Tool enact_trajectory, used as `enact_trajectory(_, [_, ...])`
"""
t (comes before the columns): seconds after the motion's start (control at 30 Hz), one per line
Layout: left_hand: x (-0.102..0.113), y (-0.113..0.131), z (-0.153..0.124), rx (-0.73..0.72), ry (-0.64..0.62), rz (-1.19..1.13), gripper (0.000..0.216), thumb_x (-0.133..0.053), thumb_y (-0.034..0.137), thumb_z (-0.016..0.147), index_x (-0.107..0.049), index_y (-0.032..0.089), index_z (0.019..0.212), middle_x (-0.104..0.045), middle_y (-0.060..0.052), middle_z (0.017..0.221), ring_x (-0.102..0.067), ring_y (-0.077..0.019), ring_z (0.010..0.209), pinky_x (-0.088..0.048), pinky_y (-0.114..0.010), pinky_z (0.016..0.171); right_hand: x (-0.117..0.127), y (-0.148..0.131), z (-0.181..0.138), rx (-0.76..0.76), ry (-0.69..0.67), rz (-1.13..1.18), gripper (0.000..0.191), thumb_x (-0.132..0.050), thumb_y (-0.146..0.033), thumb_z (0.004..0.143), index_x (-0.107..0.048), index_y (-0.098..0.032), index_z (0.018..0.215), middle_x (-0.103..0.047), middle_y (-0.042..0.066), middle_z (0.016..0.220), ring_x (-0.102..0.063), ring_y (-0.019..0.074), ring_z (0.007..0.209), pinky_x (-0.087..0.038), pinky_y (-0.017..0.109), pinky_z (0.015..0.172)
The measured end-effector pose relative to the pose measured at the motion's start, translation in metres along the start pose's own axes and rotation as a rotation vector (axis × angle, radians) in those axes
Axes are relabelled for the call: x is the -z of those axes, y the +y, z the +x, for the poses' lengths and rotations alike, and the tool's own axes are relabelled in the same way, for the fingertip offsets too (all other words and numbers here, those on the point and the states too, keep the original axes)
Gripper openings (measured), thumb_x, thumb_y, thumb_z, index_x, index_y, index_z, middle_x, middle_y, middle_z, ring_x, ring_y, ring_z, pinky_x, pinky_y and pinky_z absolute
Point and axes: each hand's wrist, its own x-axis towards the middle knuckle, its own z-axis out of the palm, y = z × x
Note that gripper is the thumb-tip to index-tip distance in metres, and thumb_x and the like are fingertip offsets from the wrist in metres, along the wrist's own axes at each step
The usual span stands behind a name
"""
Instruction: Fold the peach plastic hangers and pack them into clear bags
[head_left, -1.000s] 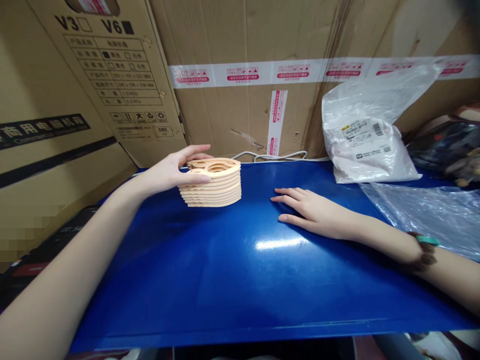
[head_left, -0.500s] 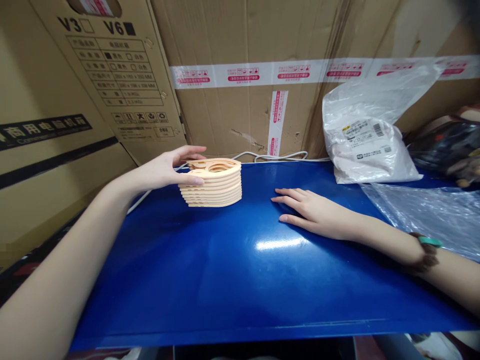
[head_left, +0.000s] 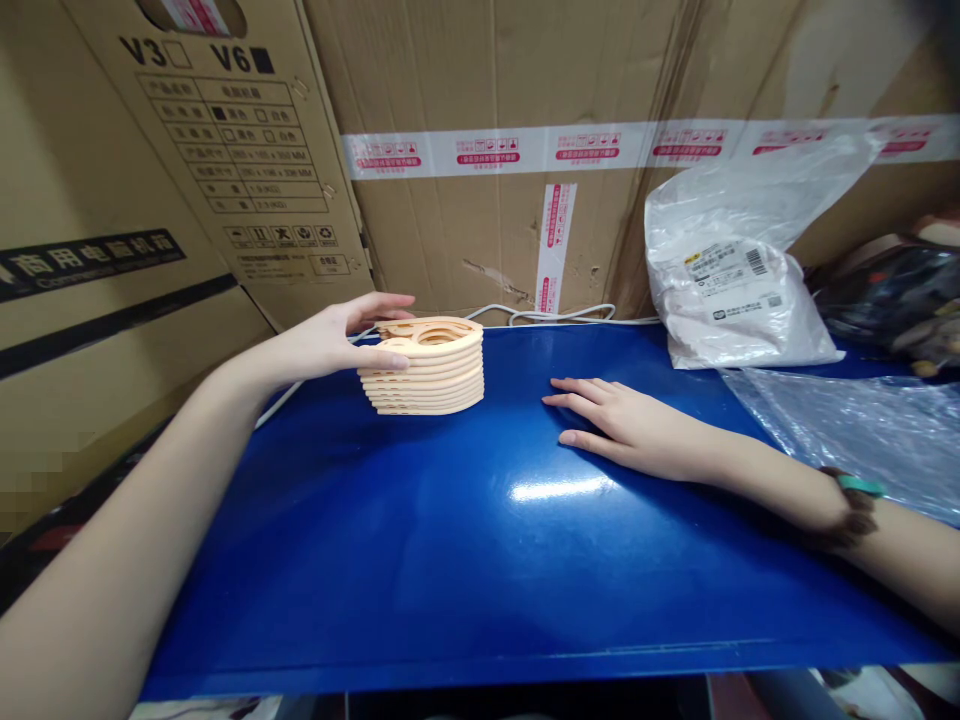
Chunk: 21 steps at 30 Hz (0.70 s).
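A neat stack of flat, peach-coloured plastic pieces [head_left: 439, 375] with curved edges and openings in the top one is at the back left of the blue tabletop [head_left: 420, 560]. My left hand [head_left: 341, 335] grips its left end, thumb along the near side near the top. The other fingers reach round behind, partly hidden, and the forefinger sticks out above. Whether the stack's underside rests on the table I cannot tell. My right hand [head_left: 619, 420] lies palm down on the tabletop, right of the stack, fingers spread and holding nothing.
Large cardboard boxes [head_left: 480, 230] wall off the back and left. A white plastic bag [head_left: 735, 300] with a label stands at the back right, with a clear plastic sheet [head_left: 862, 430] in front of it. A white cable [head_left: 562, 318] runs along the back edge.
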Motion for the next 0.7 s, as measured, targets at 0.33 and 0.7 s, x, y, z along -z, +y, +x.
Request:
enact_trajectory(0.33, [0.006, -0.015, 0.002, 0.025, 0.006, -0.085, 0.061, -0.060, 0.053, 0.081, -0.050, 0.030, 0.136, -0.052, -0.004, 0.142, -0.048, -0.0290, 0.129, -0.040, -0.041, 0.107, 0.002, -0.001, 0.000, -0.007, -0.036, -0.025, 0.060, -0.032, -0.054, 0.097, -0.048, -0.015, 0.139, -0.045, 0.018, 0.145, -0.048, 0.0328, 0.128, -0.040, 0.052, 0.103])
enact_trajectory(0.7, [0.011, -0.021, 0.004, 0.139, 0.083, -0.051, 0.048, -0.061, 0.036, 0.079, -0.060, 0.022, 0.125, -0.068, -0.004, 0.121, -0.058, -0.0254, 0.118, -0.039, -0.038, 0.108, 0.002, -0.001, 0.000, -0.026, -0.051, -0.027, 0.059, -0.033, -0.054, 0.097, -0.048, -0.016, 0.140, -0.044, 0.017, 0.146, -0.047, 0.0318, 0.130, -0.039, 0.050, 0.105])
